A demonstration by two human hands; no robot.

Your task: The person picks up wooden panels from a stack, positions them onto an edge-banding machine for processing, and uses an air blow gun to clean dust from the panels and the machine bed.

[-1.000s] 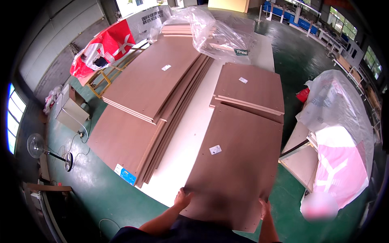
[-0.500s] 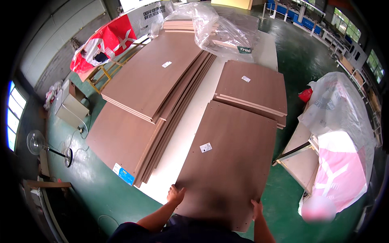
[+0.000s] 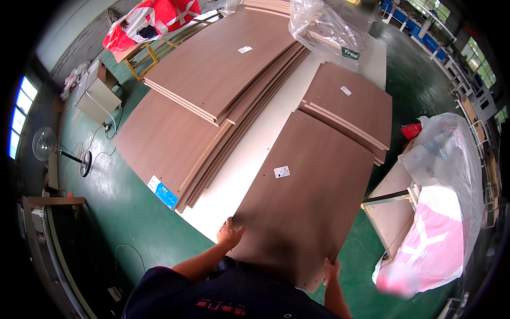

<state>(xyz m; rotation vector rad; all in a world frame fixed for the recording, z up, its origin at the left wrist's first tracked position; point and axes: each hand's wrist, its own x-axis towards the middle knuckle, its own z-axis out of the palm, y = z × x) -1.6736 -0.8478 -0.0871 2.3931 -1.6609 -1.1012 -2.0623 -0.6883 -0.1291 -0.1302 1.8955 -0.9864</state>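
A large brown board [image 3: 308,196] with a small white label lies before me, its near end close to my body. My left hand [image 3: 230,234] grips its left edge near the close corner, fingers curled over the rim. On the opposite edge, my right hand [image 3: 331,271] is closed around the side, its thumb on top and its other fingers partly hidden. Just beyond the board's far end sits a short stack of smaller brown boards [image 3: 350,101]. To the left lies a taller stack of long brown boards [image 3: 223,58], with a blue-and-white label on a lower one.
A white table surface [image 3: 249,165] shows between the stacks. Clear plastic film [image 3: 329,32] covers the far end. On the right stands a wooden frame [image 3: 393,212] beside plastic-wrapped goods [image 3: 441,212]. A standing fan [image 3: 48,144] and a cabinet [image 3: 98,93] are at left.
My view has tilted down and shifted, so the far stacks appear higher and further right. Both hands keep their hold on the board's edges.
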